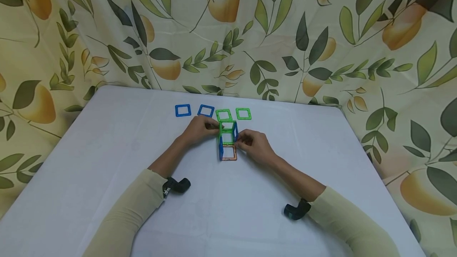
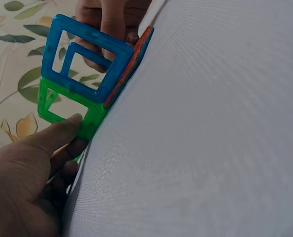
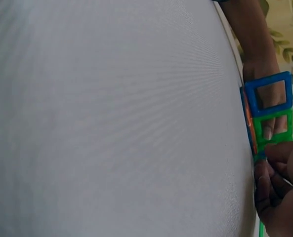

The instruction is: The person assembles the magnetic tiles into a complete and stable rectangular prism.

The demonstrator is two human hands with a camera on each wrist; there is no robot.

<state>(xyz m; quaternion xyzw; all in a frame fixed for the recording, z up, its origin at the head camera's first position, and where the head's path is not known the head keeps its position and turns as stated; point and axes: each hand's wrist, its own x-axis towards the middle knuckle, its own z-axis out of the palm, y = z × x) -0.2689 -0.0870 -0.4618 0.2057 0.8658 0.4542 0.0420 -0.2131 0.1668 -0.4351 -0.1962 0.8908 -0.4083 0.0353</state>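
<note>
A small structure of hollow square magnetic building tiles (image 1: 221,148) stands near the middle of the white-covered counter (image 1: 200,217), toward its far side, between the two hands. An orange tile (image 1: 229,159) lies flat at the near end of the structure, with a blue tile (image 2: 79,89) upright along its left edge. Beyond that come green tiles, and a second blue tile (image 1: 236,131) stands on the right side.

The left hand (image 1: 200,131) grips the left side of the structure: its thumb presses a green tile (image 2: 91,118), with the other fingers curled behind (partly hidden from every view). The right hand (image 1: 256,147) is at the opposite side, thumb and forefinger pinched on the second blue tile low down, its other fingers bent inward.

Four loose tiles lie in a row behind the structure: two blue squares (image 1: 176,110) at the left, then two green squares (image 1: 243,109). The third from the left is very close to the structure's far end; whether they touch is hard to tell. Both forearms wear pale sleeves (image 1: 133,205) and a black wrist device (image 1: 181,185). Beyond the counter hangs a fruit-and-leaf-patterned curtain (image 1: 118,62).
</note>
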